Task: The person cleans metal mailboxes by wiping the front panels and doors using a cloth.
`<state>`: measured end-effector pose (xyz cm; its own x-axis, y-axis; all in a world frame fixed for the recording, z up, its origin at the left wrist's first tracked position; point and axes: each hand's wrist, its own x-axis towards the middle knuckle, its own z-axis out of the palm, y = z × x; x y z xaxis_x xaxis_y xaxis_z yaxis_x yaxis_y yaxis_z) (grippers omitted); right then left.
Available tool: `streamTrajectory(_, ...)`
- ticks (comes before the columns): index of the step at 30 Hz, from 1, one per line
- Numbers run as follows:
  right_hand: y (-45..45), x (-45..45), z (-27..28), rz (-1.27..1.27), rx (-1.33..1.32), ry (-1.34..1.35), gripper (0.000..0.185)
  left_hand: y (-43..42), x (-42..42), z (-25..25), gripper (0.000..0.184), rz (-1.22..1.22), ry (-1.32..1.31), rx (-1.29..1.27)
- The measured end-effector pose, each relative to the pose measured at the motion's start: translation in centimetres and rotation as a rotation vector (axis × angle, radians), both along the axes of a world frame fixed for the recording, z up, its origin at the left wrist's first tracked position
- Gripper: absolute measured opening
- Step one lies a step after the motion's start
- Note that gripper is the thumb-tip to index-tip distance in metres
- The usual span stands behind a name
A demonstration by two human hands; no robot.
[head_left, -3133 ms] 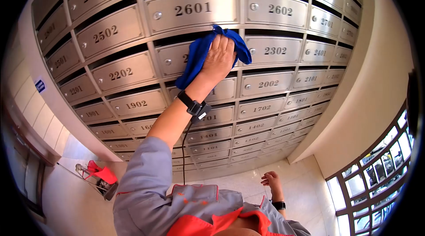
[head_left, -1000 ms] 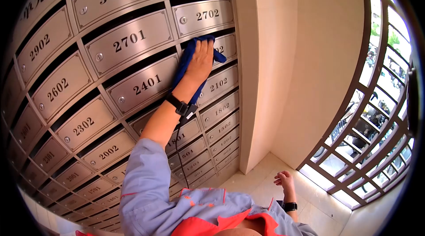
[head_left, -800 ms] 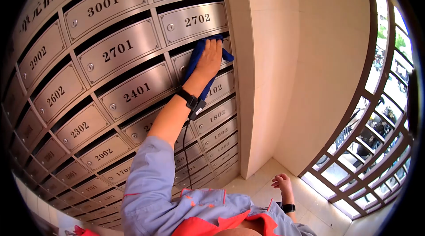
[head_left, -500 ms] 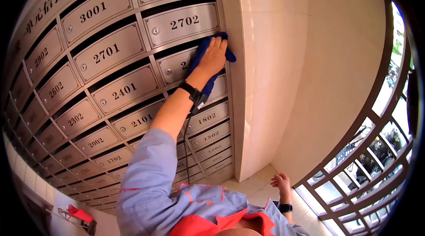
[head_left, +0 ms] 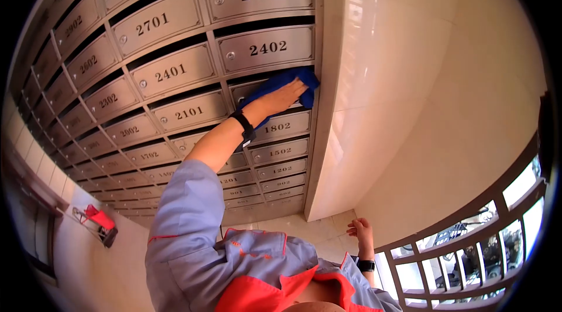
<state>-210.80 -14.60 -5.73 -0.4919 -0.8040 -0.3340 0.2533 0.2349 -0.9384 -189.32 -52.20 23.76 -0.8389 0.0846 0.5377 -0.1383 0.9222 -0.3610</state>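
Observation:
A bunched blue cloth (head_left: 308, 96) lies under my left hand (head_left: 282, 99), whose fingers press it to the mailbox door right below the door marked 2402 (head_left: 266, 48). Cloth and hand cover that door's number. A black band (head_left: 244, 127) circles my left wrist. Lower right, my right hand (head_left: 361, 233) hangs by my side, away from the boxes, its fingers loosely bent and a little apart. It holds nothing that I can see, and a black watch (head_left: 366, 266) is on that wrist.
Rows of numbered metal mailboxes (head_left: 170, 71) with keyholes and dark slots fill the left. A tiled wall edge (head_left: 345, 113) juts out right of them. A barred opening (head_left: 468, 253) stands lower right. Far lower left, a red object (head_left: 99, 218) rests near the floor.
My left hand has moved the blue cloth down from the 2402 door to the one below it. The view has tilted and shifted. My right hand still hangs at my side.

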Motion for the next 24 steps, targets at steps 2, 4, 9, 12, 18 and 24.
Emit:
streamTrajectory(2,-0.6,0.0,-0.3,0.022,0.013,-0.009,0.016,0.0,0.4,-0.4,0.045,0.165,-0.031,-0.204)
streamTrajectory(4,-1.3,0.2,-0.3,0.054,0.024,-0.011,0.015,0.8,1.0,-0.2,0.049,0.304,0.003,-0.299)
streamTrajectory(9,-2.9,1.3,-0.3,0.138,0.024,-0.004,0.015,3.2,5.7,0.5,0.056,0.519,0.122,-0.221)
streamTrajectory(12,-4.1,1.7,-0.2,0.164,0.013,0.016,0.015,3.7,9.9,0.2,0.051,0.547,0.079,-0.372)
streamTrajectory(18,-5.8,3.2,0.5,0.184,0.011,0.093,0.013,2.6,18.1,-2.6,0.037,0.530,-0.004,-0.032)
streamTrajectory(24,-6.9,5.9,2.0,0.245,0.100,0.126,0.014,3.2,22.1,-1.7,0.045,0.664,0.252,-0.185)
